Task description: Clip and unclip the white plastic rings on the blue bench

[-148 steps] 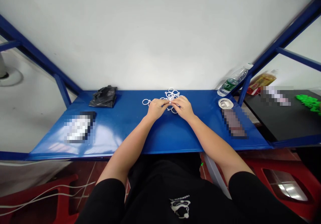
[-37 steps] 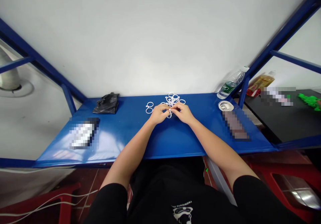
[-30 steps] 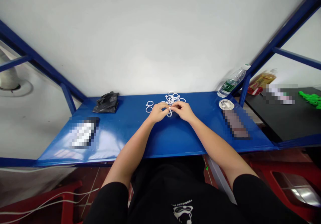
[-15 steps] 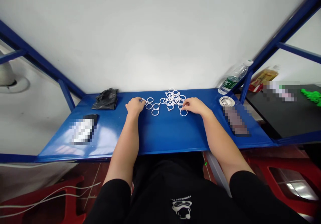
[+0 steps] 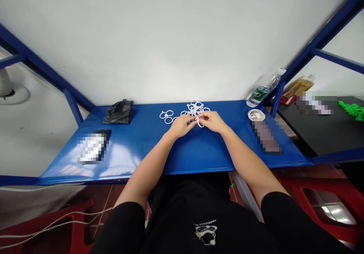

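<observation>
Along the bottom of the frame, black sleeves [image 5: 119, 223] are ending at bare forearms that are reaching onto the glossy, blue-painted metal tabletop [image 5: 142, 149]. Near the middle of the frame, the left hand [image 5: 180, 127] and right hand [image 5: 212, 122] are coming together, their fingers [image 5: 206, 118] closing narrowly and pinching a thin white plastic ring [image 5: 200, 123]. Just behind them, a tangled pile of white rings [image 5: 195, 109] is sitting on the tabletop, its smooth, slender hoops overlapping. A few loose rings [image 5: 167, 116] are lying flat to its left, just beyond the left hand.

Farther left, a crumpled black plastic bag [image 5: 118, 111] is slumping in soft folds, while a flat pixelated object [image 5: 92, 146] is lying nearer the lower-left edge. Toward the right, a round white coil [image 5: 256, 115] is lying beside a long pixelated object [image 5: 265, 136]. A ribbed, clear plastic water bottle [image 5: 264, 89] with a green label is lying tilted at the far right corner. Beyond it, green pieces [image 5: 352, 110] are lying on a black table [image 5: 321, 132]. Blue metal struts [image 5: 321, 37] are rising diagonally against a smooth white wall [image 5: 170, 37].
</observation>
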Demonstrator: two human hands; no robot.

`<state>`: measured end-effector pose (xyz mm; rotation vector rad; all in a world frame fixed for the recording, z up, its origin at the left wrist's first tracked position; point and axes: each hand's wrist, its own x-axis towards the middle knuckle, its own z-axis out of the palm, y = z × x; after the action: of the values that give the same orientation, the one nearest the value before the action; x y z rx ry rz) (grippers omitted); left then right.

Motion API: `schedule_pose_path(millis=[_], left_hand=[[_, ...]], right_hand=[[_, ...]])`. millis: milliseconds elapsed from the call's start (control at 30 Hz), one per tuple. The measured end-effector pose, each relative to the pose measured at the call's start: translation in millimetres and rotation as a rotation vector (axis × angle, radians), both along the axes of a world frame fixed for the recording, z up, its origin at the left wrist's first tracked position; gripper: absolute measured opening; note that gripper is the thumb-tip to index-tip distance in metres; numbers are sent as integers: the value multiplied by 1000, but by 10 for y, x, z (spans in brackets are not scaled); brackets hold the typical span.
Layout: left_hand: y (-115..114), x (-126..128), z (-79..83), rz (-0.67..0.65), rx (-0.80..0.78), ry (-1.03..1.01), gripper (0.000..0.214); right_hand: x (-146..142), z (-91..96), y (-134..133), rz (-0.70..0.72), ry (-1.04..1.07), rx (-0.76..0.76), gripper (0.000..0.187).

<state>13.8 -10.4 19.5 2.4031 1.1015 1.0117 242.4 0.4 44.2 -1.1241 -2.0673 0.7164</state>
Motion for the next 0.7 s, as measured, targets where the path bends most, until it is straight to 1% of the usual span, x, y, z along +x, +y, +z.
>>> schedule_pose_path(millis=[67, 133, 267, 433, 567, 700], left_hand=[[-15, 28, 0, 7, -1, -29, 27], [-5, 11, 11, 46, 2, -57, 27], [18, -43, 45, 90, 0, -86, 27], [3, -34, 62, 94, -28, -87, 28], [-8, -22, 61, 120, -28, -98, 23], [-23, -26, 91, 117, -22, -95, 22]], right_hand=[[-58, 23, -45, 15, 52, 34, 16], [-92, 48, -77, 37, 54, 53, 20], [-109, 84, -104, 95, 70, 46, 27], [-120, 63, -109, 50, 80, 42, 22], [-120, 28, -104, 69, 113, 13, 24], [-118, 19, -94, 67, 125, 22, 25]])
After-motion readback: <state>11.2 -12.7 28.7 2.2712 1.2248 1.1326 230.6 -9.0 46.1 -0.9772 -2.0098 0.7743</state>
